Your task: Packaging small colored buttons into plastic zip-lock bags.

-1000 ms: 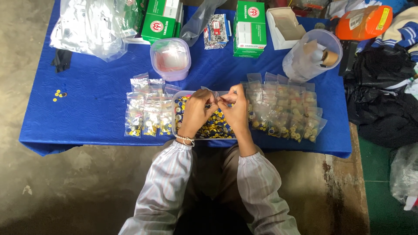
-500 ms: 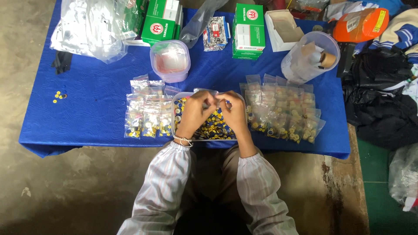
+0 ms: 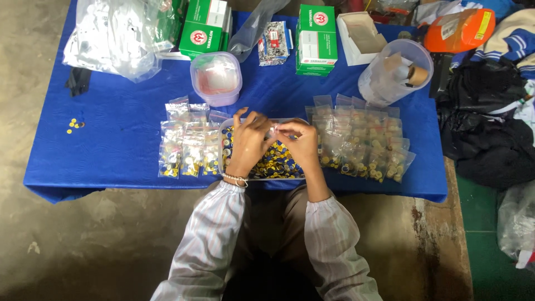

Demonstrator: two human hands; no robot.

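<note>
Both hands are pinching one small clear bag (image 3: 274, 129) between them, the left hand (image 3: 250, 139) closing its grip on one end and the right hand (image 3: 301, 140) closing on the other, fingertips nearly meeting. That bag is hovering right over a clear tray (image 3: 270, 170) of blue and yellow buttons at the near middle of the blue desk (image 3: 117, 139). Left of the tray, a small batch of filled bags (image 3: 186, 144) is lying in rows; right of it, a bigger batch of filled bags (image 3: 362, 139) is spreading toward the desk's edge. Further back, a lidded plastic tub (image 3: 216, 77) is sitting just beyond the hands, green boxes (image 3: 316, 38) are standing at the far side, and a clear jar (image 3: 394, 71) is lying tipped at the far right. A few loose yellow buttons (image 3: 72, 125) are resting at the far left.
</note>
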